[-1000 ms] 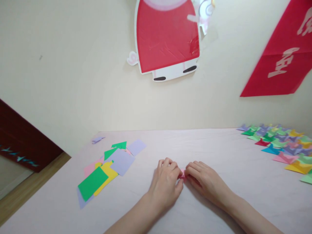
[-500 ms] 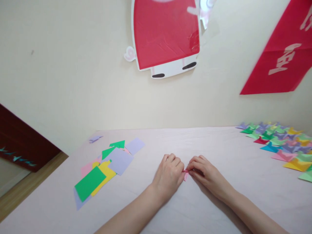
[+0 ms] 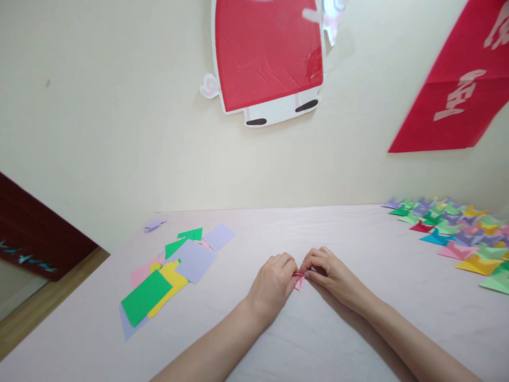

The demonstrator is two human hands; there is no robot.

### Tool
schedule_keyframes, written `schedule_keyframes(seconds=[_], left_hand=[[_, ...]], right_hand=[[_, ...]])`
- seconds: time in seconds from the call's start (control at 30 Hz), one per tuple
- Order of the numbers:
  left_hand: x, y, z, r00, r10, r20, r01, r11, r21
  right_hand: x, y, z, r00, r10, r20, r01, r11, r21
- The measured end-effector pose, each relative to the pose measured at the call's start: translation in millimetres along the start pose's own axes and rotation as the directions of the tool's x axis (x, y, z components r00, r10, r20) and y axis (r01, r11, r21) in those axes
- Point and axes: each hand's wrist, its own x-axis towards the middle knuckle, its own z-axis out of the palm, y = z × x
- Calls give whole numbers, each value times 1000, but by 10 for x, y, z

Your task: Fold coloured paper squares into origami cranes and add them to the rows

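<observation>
In the head view, we are holding a small pink paper piece [image 3: 299,281] just below the middle of the frame, between both hands over the table [image 3: 358,339]. The fingers of our left hand [image 3: 274,281] and of our right hand [image 3: 330,273] are pinching together on it from either side, so their tips are nearly meeting. A second ago the paper was mostly hiding under the knuckles. Now a narrow pink point is showing beneath the fingertips, and the hands are sitting slightly higher in the frame. We judge that the piece is being pressed thinner along a crease. The loose coloured sheets [image 3: 167,276] at lower left and the folded paper shapes [image 3: 457,233] at the right edge are lying as they were, well apart from the hands. On the wall, the red cutout [image 3: 270,53] is drifting left as our head is turning.
</observation>
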Motion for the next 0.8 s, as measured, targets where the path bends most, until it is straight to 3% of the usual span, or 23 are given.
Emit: schedule_keyframes(seconds=[0.4,0.8], left_hand=[[18,14,-4,989,-144,-33,134,968,-214],[10,-50,-101,973,-228,-18,201,889,-410]], right_hand=[[79,13,-3,1000,28,9,-29,999,36],[233,-41,99,993,122,3,-120,982,-143]])
